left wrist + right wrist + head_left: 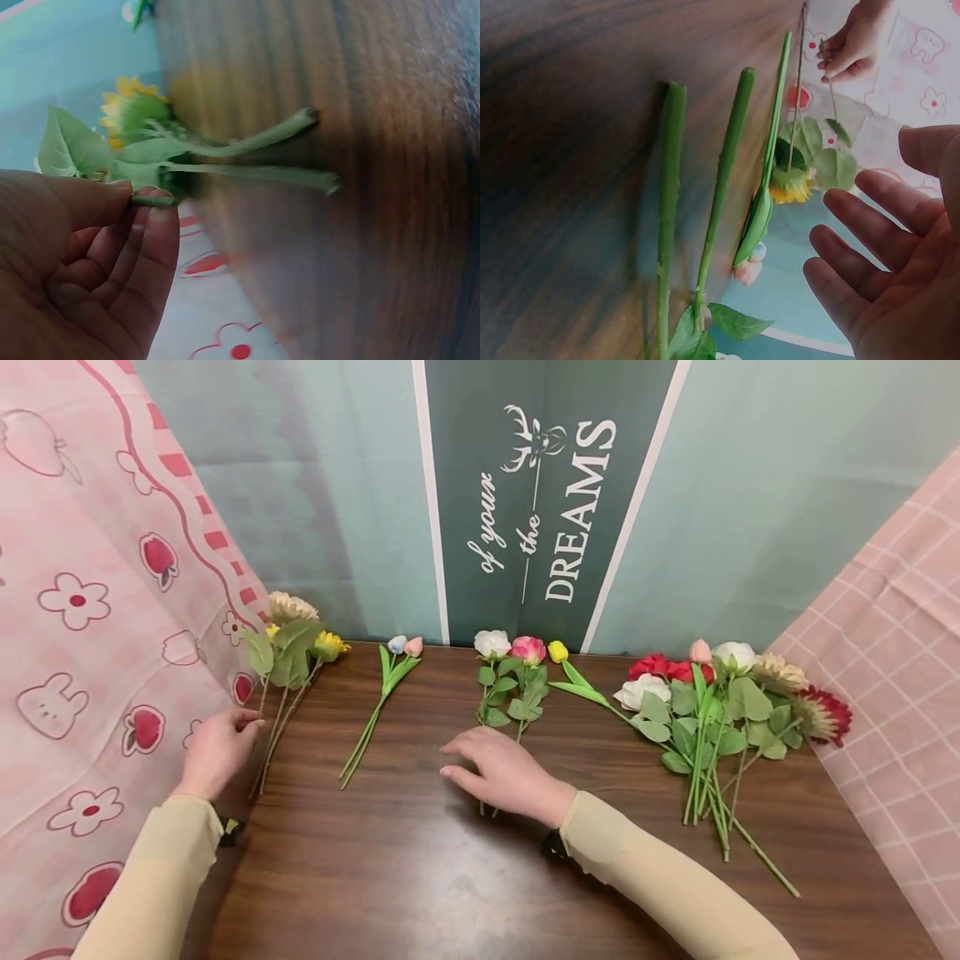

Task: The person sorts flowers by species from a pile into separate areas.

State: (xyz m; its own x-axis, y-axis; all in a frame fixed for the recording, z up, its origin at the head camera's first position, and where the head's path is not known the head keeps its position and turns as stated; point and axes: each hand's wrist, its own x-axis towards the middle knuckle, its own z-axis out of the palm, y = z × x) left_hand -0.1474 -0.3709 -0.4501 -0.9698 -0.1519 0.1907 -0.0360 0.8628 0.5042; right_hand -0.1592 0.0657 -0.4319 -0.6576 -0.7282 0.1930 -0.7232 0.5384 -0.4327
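Note:
My left hand [251,722] sits at the table's left edge and pinches one thin green stem [154,199] between thumb and fingertip. That stem belongs to a small bunch with a beige flower [291,607] and a yellow sunflower [328,645]. Two more of its stems [255,174] lie flat on the wood. Over the lower stems [667,225] of a white rose [492,643] and a pink rose [528,649], my right hand [468,760] hovers with its fingers straight, holding nothing.
Between the two hands lies a pair of small tulips [405,646], blue and pink. A yellow tulip [558,651] and a big heap of red, white and pink flowers [712,710] fill the right side. Pink patterned cloth [90,610] hangs at left and right of the brown table [420,877].

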